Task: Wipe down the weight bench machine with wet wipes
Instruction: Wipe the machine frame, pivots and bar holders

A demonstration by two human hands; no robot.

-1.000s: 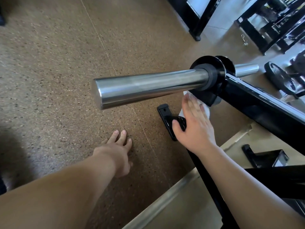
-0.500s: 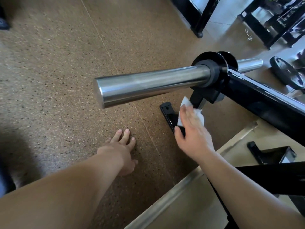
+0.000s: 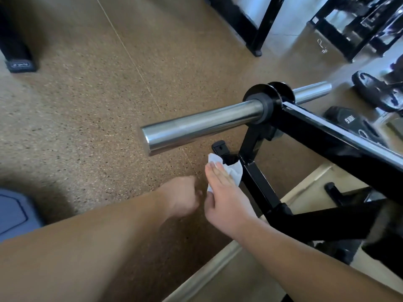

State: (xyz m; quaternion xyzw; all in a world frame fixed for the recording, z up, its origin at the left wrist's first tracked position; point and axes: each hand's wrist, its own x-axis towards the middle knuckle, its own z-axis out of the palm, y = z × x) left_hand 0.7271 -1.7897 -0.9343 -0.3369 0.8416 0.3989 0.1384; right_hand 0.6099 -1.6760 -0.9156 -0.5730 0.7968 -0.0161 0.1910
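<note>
Speckled brown rubber floor (image 3: 87, 105) fills most of my view, with black rack legs far back and weight plates (image 3: 349, 123) lying at the far right. The weight bench machine (image 3: 327, 131) comes in from the right: a black sloped beam, a chrome sleeve (image 3: 200, 125) pointing left, and under it a black post (image 3: 259, 182) running down to a foot bracket (image 3: 220, 148).

My right hand (image 3: 226, 199) has the wet wipe (image 3: 234, 173) low on that post, just near of the bracket. The fingers (image 3: 216, 173) lie straight and flat over the wipe, pressing it onto the metal rather than clenching it. My left hand (image 3: 181, 195) hangs just left of the right one, close to the floor and smeared by motion; I cannot tell how its fingers are set, and I see nothing in it.

I judge the job mid-way: I am on the lower frame. Nothing shows whether the sleeve, the sloped beam and the near cross-members have been wiped, so I'd count them as left.

One plate carries a white logo, and a black foot (image 3: 20, 64) at far left a small label; both are too blurred to read.
</note>
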